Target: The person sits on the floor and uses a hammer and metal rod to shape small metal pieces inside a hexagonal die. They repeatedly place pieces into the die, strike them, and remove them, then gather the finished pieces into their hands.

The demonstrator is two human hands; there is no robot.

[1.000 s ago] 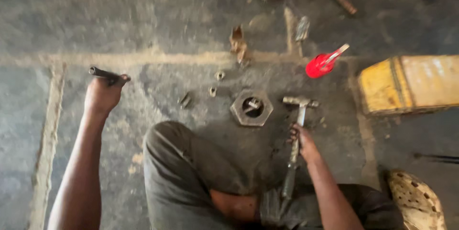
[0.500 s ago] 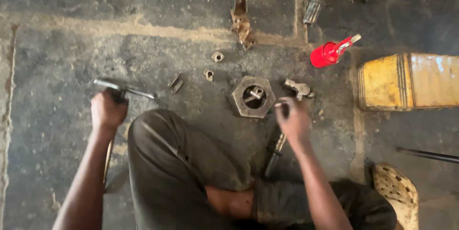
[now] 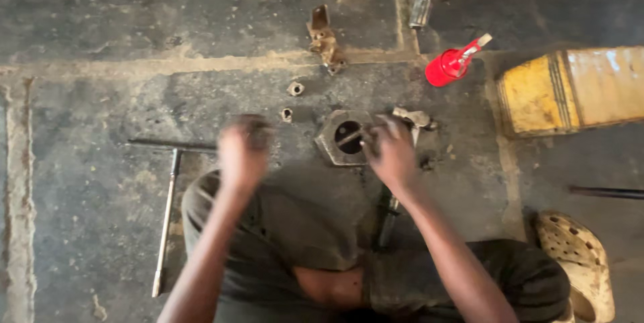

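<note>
The concrete floor (image 3: 100, 21) carries everything. Largest is one yellow can (image 3: 570, 91) on its side at the right edge, with one pale clog (image 3: 577, 262) near the lower right corner. One long T-bar (image 3: 168, 209) lies on the left part of the floor. One hex block (image 3: 345, 138) sits mid-floor; it looks like solid steel, heavy, stiff and probably greasy (best gripped across two opposite flats, not by the bore). One hammer (image 3: 412, 122) lies just beside it, handle running back under the right arm. One red oiler (image 3: 453, 68) stands towards the can, one rusty bracket (image 3: 323, 41) beyond the block, and two small nuts (image 3: 295, 88) lie between them.

The right hand (image 3: 389, 152) rests at the block's right edge, fingers curled around something thin over the bore; what, I cannot tell. The left hand (image 3: 241, 152) is blurred, apparently fisted, contents unclear.
</note>
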